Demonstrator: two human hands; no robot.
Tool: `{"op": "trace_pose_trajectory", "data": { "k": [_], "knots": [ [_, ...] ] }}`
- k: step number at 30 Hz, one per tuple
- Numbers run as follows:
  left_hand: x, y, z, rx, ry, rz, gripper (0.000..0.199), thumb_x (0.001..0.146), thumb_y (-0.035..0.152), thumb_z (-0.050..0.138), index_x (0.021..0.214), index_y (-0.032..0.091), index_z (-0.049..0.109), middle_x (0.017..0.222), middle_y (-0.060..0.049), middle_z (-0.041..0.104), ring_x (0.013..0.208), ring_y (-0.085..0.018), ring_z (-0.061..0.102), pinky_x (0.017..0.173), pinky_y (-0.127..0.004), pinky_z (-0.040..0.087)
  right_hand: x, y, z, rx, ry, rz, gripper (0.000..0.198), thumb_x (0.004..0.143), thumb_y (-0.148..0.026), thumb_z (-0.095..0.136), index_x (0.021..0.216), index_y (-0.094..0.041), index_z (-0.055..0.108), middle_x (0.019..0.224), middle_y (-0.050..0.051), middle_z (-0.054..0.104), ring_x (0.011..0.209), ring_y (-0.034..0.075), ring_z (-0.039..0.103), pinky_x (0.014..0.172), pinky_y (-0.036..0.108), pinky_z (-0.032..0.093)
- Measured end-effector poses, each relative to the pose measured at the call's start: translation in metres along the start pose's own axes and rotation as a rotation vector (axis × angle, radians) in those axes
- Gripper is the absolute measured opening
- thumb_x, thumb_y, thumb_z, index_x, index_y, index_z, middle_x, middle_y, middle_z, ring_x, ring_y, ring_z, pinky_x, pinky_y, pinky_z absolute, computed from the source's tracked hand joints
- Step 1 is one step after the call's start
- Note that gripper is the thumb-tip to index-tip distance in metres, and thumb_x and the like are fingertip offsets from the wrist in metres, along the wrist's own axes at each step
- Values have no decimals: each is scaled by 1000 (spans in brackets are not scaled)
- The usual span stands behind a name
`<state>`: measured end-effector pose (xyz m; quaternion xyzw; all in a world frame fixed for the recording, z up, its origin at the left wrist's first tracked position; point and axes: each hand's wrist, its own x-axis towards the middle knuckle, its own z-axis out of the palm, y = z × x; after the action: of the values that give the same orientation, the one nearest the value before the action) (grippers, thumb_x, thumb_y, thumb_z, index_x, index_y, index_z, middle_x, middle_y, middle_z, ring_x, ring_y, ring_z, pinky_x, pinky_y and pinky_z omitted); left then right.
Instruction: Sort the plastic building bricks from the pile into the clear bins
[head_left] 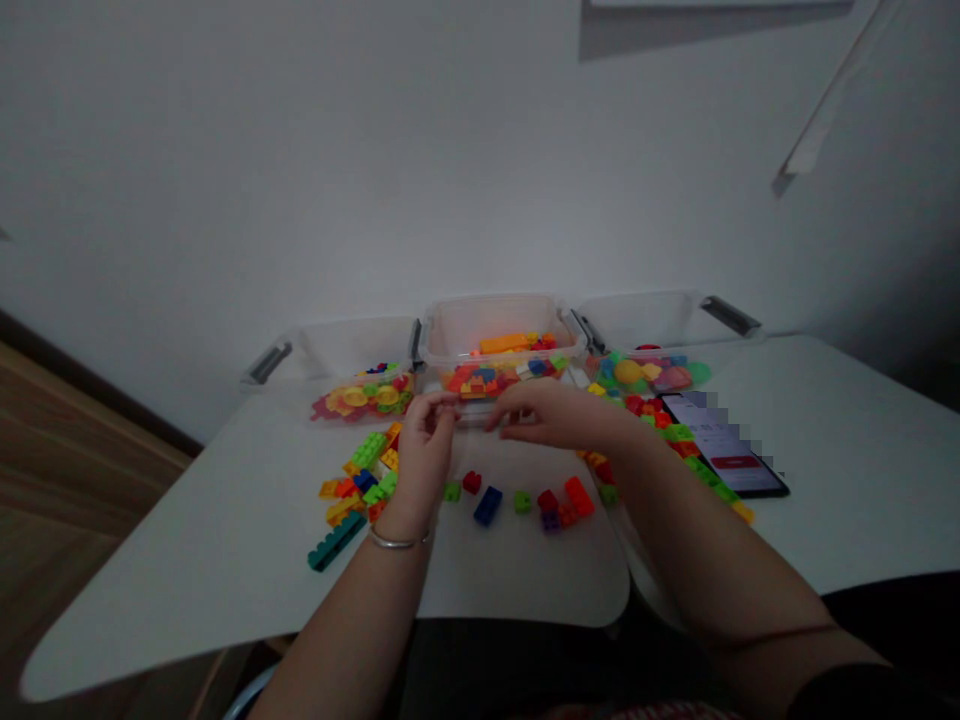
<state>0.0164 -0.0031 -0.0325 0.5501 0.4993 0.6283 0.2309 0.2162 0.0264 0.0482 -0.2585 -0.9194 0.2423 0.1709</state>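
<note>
My left hand (427, 440), with a silver bangle at its wrist, is held over the white table in front of the middle bin. Its fingers are curled and the thumb is near the fingertips; whatever they may pinch is too small to make out. Facing it, my right hand (551, 412) hovers with fingers bent and apart, and nothing shows between them. Below both hands lie loose toy building bricks: a dark blue brick (488, 506), a red brick (472, 482), a green brick (523, 502) and an orange-red brick (579, 496).
Three clear plastic bins stand along the wall: a left bin (352, 345), a middle bin (499, 312) and a right bin (645, 312), each with colourful pieces. Piled bricks (367, 452) lie at left, a row of bricks (709, 475) at right. A phone (724, 450) lies beyond that row.
</note>
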Motion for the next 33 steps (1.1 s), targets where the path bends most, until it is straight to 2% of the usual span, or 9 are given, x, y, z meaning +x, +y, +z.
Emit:
{"op": "trace_pose_trajectory", "data": {
  "k": [3,5,8,12,20,25,33],
  "knots": [
    [0,3,0,-11,2,-17,15,83,28,57,93,19,65,81,-1,60,72,-13,59,66,-25,48,9,-1,21,-57,-181,-49,24,84,-14,63,101,-25,76,104,3,73,93,18,66,85,29,48],
    [0,4,0,-19,6,-30,14,83,27,57,92,19,64,80,-1,61,72,-14,59,66,-25,48,14,-1,36,-95,-237,-76,26,84,-15,63,105,-24,76,109,5,73,97,20,66,90,30,47],
    [0,4,0,-23,12,-39,13,83,26,56,91,19,64,79,-1,61,73,-14,60,66,-25,48,19,1,53,-107,-228,-114,26,84,-16,64,107,-23,75,112,6,72,98,21,66,90,30,48],
    [0,3,1,-19,4,-32,13,83,27,55,90,19,63,77,0,60,70,-13,59,64,-24,48,21,7,67,-102,-203,-137,23,82,-19,67,102,-25,76,104,5,74,89,21,67,81,31,50],
    [0,1,0,1,2,-25,14,82,27,54,90,20,64,78,-1,61,72,-14,59,66,-25,48,22,13,70,-176,-153,-67,19,82,-19,65,96,-25,76,99,6,75,87,22,68,77,31,49],
    [1,2,0,0,-4,-25,14,81,29,56,88,19,65,78,-1,62,70,-14,58,65,-26,47,22,18,67,-257,-122,11,22,86,-17,57,97,-21,75,101,9,74,85,23,68,72,30,48],
    [1,1,-1,-21,-11,-32,14,81,28,57,88,19,66,78,-1,62,69,-14,58,65,-26,47,23,21,59,-196,-127,62,24,85,-12,56,97,-21,75,104,7,74,89,20,67,78,28,49]
  ]
}}
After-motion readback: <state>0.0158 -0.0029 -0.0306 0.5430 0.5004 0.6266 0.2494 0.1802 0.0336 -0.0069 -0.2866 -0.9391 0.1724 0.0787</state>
